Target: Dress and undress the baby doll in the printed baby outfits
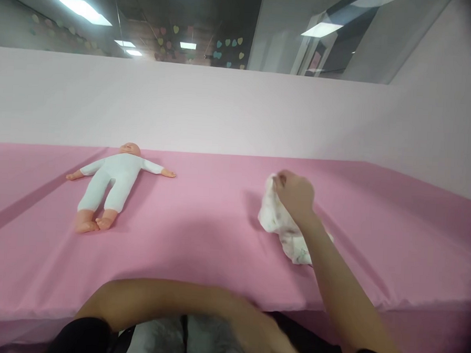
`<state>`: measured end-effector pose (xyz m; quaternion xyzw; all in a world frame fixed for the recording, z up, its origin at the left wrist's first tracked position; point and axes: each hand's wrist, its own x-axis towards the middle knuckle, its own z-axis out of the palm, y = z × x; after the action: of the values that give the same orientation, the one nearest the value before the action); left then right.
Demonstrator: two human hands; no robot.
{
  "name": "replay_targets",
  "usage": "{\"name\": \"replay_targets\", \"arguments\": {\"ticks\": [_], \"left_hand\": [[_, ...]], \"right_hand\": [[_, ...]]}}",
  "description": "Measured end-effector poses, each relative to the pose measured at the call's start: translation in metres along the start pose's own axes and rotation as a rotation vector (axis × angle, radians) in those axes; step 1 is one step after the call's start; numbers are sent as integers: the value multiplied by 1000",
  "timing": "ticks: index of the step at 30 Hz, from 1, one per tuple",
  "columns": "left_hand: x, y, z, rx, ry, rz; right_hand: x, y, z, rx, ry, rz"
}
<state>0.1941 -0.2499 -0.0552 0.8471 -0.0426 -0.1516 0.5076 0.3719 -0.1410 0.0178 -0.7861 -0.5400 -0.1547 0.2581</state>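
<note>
The surface (201, 232) in front of me is covered in smooth pink sheeting. A baby doll (114, 183) in a white suit lies on its back at the far left. A crumpled white cloth (282, 229) rests toward the right.

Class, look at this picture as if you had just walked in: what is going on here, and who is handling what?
A person stands at a pink padded table. Their right hand grips a crumpled white cloth with a faint print, lifting one end while the rest lies on the surface. Their left hand is low at the near edge, blurred, close to their body and apparently holding nothing. A baby doll in a white suit lies on its back further left, arms spread, untouched.
</note>
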Motion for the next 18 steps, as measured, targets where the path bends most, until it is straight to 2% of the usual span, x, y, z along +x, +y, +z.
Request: {"name": "replay_targets", "arguments": {"ticks": [1,2,4,5,6,7,8,9,10,12,13,15,18], "left_hand": [[-15,6,-17,-24,-18,22],[-32,14,-35,-23,128,54],[-69,30,-71,-64,526,102],[-88,37,-87,-117,764,112],[-106,43,-101,-156,1022,137],[-123,48,-112,-182,1269,185],[-138,51,-121,-225,1443,240],[-150,52,-128,-298,1527,278],[-160,51,-133,-381,1535,307],[-173,47,-139,-507,1473,344],[-176,45,-141,-536,1453,363],[-178,40,-143,-540,1491,413],[-177,38,-144,-487,1573,469]], "right_hand": [[7,-15,-11,151,216,-52],[14,-31,-22,323,411,-126],[21,-67,-39,642,635,-260],[22,-85,-45,779,681,-285],[22,-102,-49,903,667,-321],[19,-117,-50,1019,604,-362],[15,-132,-49,1124,499,-411],[11,-144,-47,1213,360,-469],[5,-155,-44,1282,202,-528],[-4,-171,-37,1340,-97,-643],[-8,-177,-34,1337,-199,-688],[-14,-182,-30,1316,-276,-747],[-15,-180,-32,1355,-172,-736]]}}
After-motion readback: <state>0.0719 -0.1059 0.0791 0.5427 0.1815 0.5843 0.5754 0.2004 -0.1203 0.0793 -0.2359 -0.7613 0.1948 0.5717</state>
